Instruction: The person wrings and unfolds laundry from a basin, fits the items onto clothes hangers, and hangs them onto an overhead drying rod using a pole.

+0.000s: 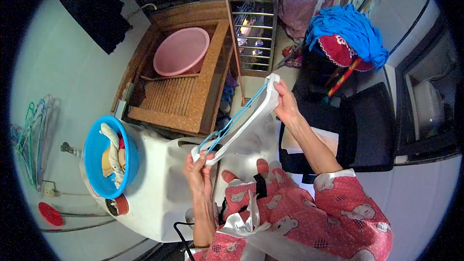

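Observation:
A white cloth band (246,124) with a light blue cord (234,119) along it is stretched between my two hands, in front of my body. My left hand (199,168) pinches its lower left end. At the upper right, my right hand (286,100) has its fingers closed round the other end. The band slants upward to the right. Left of my left hand is a white surface (150,179) bearing a blue basin (96,191) with light-coloured cloths (113,157) inside.
A brown stone washboard sink (166,101) holds a pink basin (181,51). A pole (234,38) leans by the window bars. Blue cloth (345,31) lies at the upper right, near a black chair (367,125). Hangers (36,140) hang at the left wall.

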The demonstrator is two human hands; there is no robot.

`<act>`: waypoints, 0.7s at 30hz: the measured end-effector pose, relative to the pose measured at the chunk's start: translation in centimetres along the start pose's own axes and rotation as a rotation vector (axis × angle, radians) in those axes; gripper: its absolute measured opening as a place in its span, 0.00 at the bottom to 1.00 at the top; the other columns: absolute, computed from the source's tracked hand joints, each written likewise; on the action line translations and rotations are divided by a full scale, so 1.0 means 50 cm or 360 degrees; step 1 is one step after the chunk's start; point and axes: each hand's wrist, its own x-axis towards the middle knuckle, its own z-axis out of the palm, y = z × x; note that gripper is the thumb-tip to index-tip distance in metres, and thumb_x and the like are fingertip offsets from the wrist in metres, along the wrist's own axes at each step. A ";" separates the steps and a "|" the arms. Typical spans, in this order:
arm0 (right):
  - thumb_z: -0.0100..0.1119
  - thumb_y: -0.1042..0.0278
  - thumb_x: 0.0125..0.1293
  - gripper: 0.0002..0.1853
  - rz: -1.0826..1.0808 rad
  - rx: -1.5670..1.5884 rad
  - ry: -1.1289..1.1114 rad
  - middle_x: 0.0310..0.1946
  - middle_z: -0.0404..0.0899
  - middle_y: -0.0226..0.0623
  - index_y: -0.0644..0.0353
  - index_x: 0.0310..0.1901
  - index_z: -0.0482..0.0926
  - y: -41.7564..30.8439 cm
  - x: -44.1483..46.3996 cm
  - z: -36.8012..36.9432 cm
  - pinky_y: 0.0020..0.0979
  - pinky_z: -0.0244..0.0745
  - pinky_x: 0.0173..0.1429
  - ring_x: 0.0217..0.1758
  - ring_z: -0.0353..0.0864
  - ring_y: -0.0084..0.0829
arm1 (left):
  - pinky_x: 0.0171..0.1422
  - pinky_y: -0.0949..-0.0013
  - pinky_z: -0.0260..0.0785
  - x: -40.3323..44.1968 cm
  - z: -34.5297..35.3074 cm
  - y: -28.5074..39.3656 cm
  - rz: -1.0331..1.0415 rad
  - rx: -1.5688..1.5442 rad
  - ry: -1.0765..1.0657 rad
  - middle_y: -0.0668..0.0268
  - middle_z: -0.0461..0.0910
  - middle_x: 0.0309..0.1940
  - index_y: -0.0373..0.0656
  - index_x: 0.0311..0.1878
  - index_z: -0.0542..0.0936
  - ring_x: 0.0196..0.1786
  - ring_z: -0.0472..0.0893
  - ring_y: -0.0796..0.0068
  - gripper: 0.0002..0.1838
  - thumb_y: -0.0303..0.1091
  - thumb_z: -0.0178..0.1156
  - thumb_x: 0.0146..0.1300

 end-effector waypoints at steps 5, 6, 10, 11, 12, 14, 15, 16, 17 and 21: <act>0.51 0.74 0.61 0.16 0.0050 -0.0583 -0.0072 0.43 0.77 0.35 0.65 0.52 0.70 -0.033 -0.012 0.028 0.26 0.72 0.52 0.43 0.77 0.24 | 0.34 0.73 0.75 -0.004 0.001 0.011 -0.0010 0.0125 0.0040 0.58 0.78 0.33 0.32 0.45 0.71 0.33 0.80 0.70 0.14 0.21 0.56 0.54; 0.50 0.75 0.61 0.16 0.0051 -0.0745 -0.0061 0.42 0.77 0.36 0.66 0.51 0.71 -0.039 -0.016 0.036 0.25 0.72 0.51 0.42 0.77 0.24 | 0.28 0.80 0.71 -0.006 0.015 0.013 0.0015 0.0180 0.0086 0.59 0.79 0.30 0.33 0.44 0.71 0.30 0.79 0.74 0.14 0.21 0.56 0.53; 0.53 0.72 0.59 0.12 -0.0020 -0.1123 -0.0137 0.37 0.78 0.32 0.64 0.45 0.76 -0.056 -0.028 0.052 0.25 0.71 0.45 0.38 0.76 0.22 | 0.25 0.84 0.70 -0.002 0.023 0.026 0.0009 0.0220 0.0105 0.61 0.79 0.27 0.33 0.44 0.72 0.27 0.79 0.77 0.13 0.23 0.57 0.54; 0.53 0.71 0.59 0.12 -0.0028 -0.1263 -0.0160 0.35 0.78 0.31 0.65 0.44 0.76 -0.062 -0.036 0.060 0.25 0.71 0.44 0.37 0.76 0.22 | 0.30 0.78 0.73 0.004 0.019 0.028 -0.0023 0.0177 0.0107 0.59 0.79 0.30 0.32 0.45 0.71 0.30 0.79 0.73 0.14 0.21 0.56 0.54; 0.54 0.71 0.59 0.12 -0.0033 -0.1404 -0.0187 0.34 0.79 0.31 0.65 0.43 0.77 -0.069 -0.044 0.069 0.25 0.71 0.42 0.35 0.76 0.21 | 0.36 0.72 0.75 0.013 0.014 0.030 -0.0053 0.0130 0.0112 0.57 0.78 0.34 0.31 0.46 0.70 0.33 0.80 0.69 0.15 0.20 0.56 0.55; 0.54 0.71 0.58 0.11 0.0036 -0.1686 -0.0390 0.31 0.77 0.29 0.65 0.42 0.77 -0.080 -0.065 0.088 0.22 0.69 0.39 0.34 0.74 0.18 | 0.46 0.65 0.77 0.020 0.029 0.032 -0.0066 0.0080 0.0166 0.53 0.77 0.39 0.28 0.48 0.69 0.37 0.81 0.64 0.16 0.17 0.55 0.55; 0.54 0.71 0.58 0.11 0.0070 -0.1822 -0.0498 0.29 0.77 0.28 0.64 0.41 0.77 -0.084 -0.071 0.097 0.21 0.68 0.37 0.33 0.72 0.17 | 0.47 0.64 0.76 0.021 0.041 0.036 -0.0084 -0.0021 0.0151 0.52 0.76 0.40 0.28 0.49 0.68 0.38 0.80 0.64 0.16 0.17 0.54 0.56; 0.57 0.70 0.56 0.13 0.0003 -0.2084 -0.0590 0.31 0.76 0.30 0.64 0.42 0.77 -0.093 -0.071 0.101 0.23 0.69 0.37 0.33 0.73 0.20 | 0.49 0.64 0.76 0.024 0.052 0.041 -0.0098 -0.0123 0.0134 0.52 0.75 0.41 0.27 0.49 0.68 0.39 0.80 0.64 0.16 0.17 0.53 0.56; 0.58 0.68 0.56 0.13 -0.0250 -0.2311 -0.0532 0.33 0.76 0.33 0.64 0.42 0.76 -0.102 -0.074 0.110 0.26 0.69 0.38 0.34 0.74 0.24 | 0.50 0.63 0.75 0.029 0.059 0.044 -0.0107 -0.0227 0.0115 0.51 0.75 0.41 0.27 0.49 0.68 0.40 0.79 0.64 0.16 0.17 0.53 0.56; 0.60 0.59 0.55 0.19 -0.1167 -0.2796 -0.0623 0.42 0.74 0.42 0.61 0.45 0.75 -0.143 -0.074 0.171 0.35 0.69 0.46 0.39 0.75 0.40 | 0.52 0.64 0.74 0.049 0.089 0.059 -0.0150 -0.0209 -0.0001 0.51 0.74 0.42 0.25 0.49 0.67 0.42 0.79 0.65 0.16 0.16 0.51 0.56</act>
